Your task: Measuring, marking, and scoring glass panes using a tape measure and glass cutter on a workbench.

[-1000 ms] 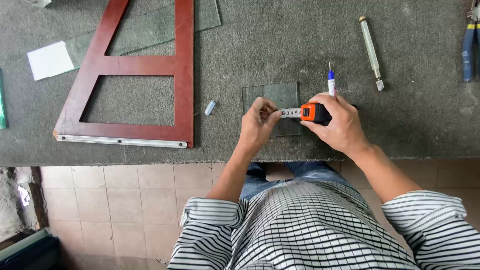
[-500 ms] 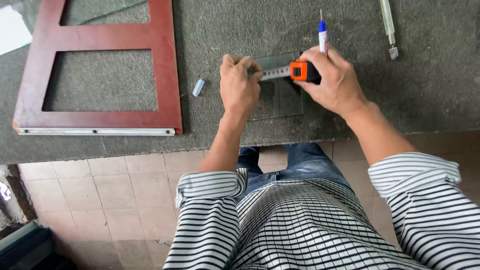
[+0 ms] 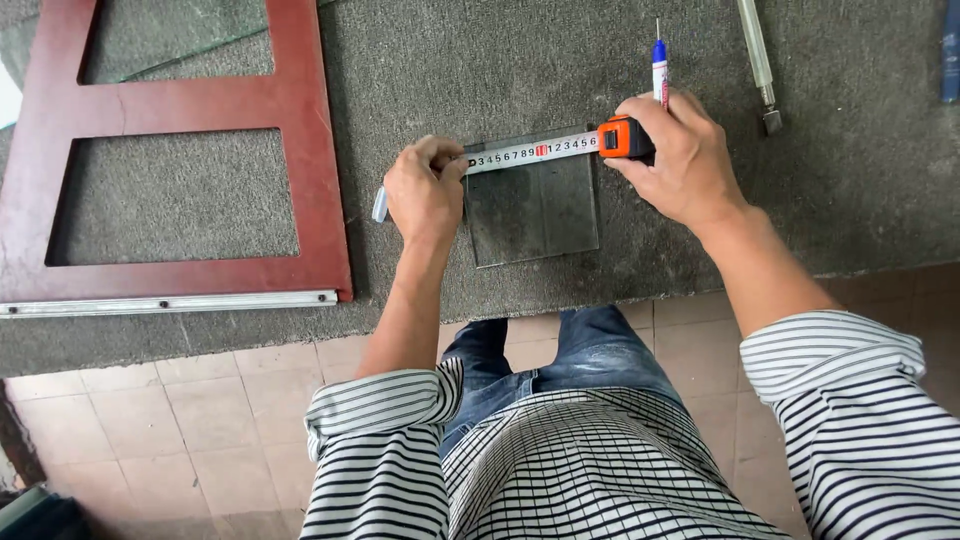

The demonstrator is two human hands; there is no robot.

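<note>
The glass (image 3: 533,205) lies flat on the desk (image 3: 480,70) between my hands. My left hand (image 3: 422,192) pins the tape (image 3: 530,153) end at its upper left corner; my right hand (image 3: 680,155) grips the tape case (image 3: 624,138) and a pen (image 3: 660,68) past its upper right corner

I'm getting even, soft daylight with no harsh glare. Faint shadows sit just under my left hand (image 3: 424,193) and right hand (image 3: 678,158). The glass pane (image 3: 535,208) at centre shows a dull sheen only. Focus is sharp mid-frame; the lower corners bow slightly from the wide lens.
</note>
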